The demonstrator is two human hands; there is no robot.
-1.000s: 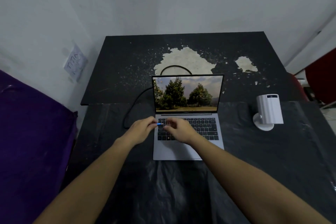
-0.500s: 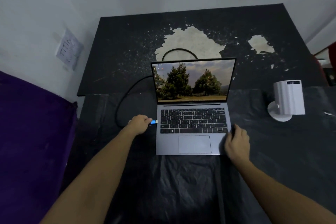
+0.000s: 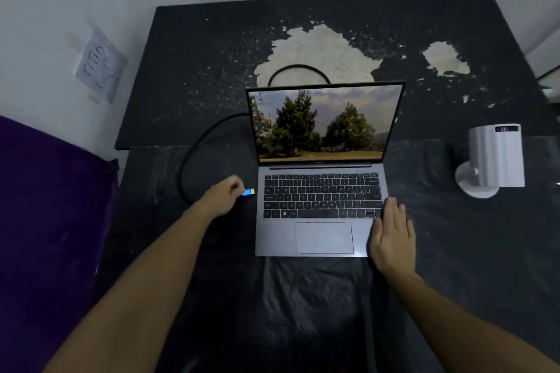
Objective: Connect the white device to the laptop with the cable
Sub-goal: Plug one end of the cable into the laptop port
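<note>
Cable plug point(image 3: 249, 192) nearer laptop point(image 3: 321, 212) now

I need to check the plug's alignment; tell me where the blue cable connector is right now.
In the head view, the blue cable connector sits in the left hand, just off the left edge of the open grey laptop, level with its keyboard.

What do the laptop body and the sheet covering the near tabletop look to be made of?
Laptop: likely matte grey metal, judging by its even, dull sheen, though painted plastic is possible. Sheet: thin glossy black plastic film, shown by its wrinkles and shiny highlights.
</note>
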